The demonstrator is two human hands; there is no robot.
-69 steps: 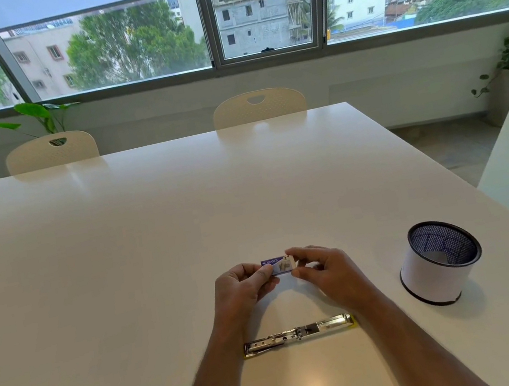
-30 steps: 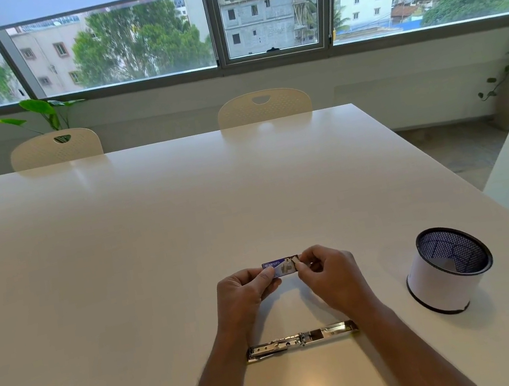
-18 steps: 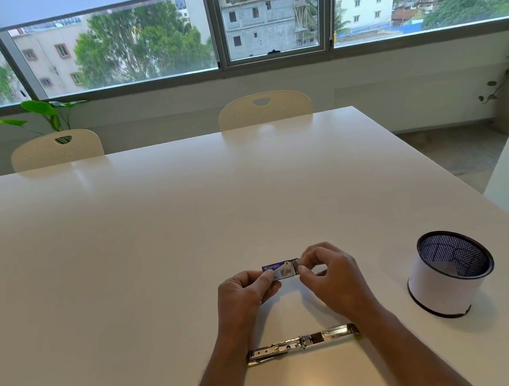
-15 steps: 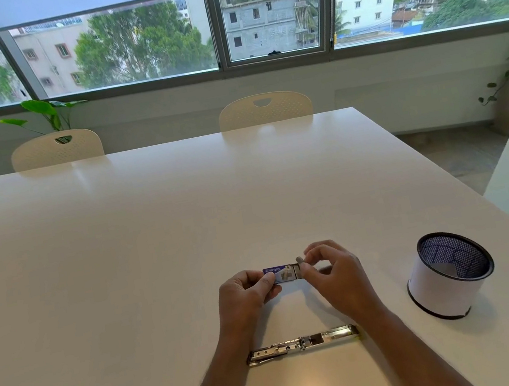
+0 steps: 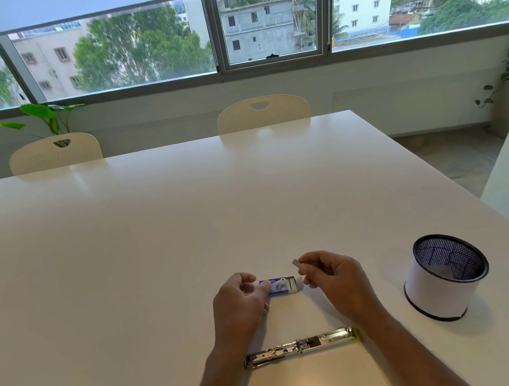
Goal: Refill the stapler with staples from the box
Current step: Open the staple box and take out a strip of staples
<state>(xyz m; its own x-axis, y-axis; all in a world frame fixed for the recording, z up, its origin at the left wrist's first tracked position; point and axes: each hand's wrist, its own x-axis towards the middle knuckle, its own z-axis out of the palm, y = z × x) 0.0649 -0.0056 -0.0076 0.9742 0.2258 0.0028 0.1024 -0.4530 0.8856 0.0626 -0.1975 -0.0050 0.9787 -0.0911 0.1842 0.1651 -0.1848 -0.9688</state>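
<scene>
The right hand (image 5: 332, 276) had just drawn a strip of staples (image 5: 297, 263) clear of the box (image 5: 281, 286), pinching it. The left hand (image 5: 238, 301) steadied the box on the bench (image 5: 120, 250) with a closed grip. The open stapler (image 5: 300, 347) lay near the front edge, likely ready for loading.

Blue-and-white staple box (image 5: 281, 286), silver stapler (image 5: 300, 346), white black-rimmed mesh cup (image 5: 444, 276).

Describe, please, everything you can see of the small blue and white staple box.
The small blue and white cardboard staple box lies flat on the white table, beyond the opened metal stapler. Its right end is open, the white inner tray showing. The left hand holds its left end; the right hand, beside it, pinches a staple strip.
</scene>
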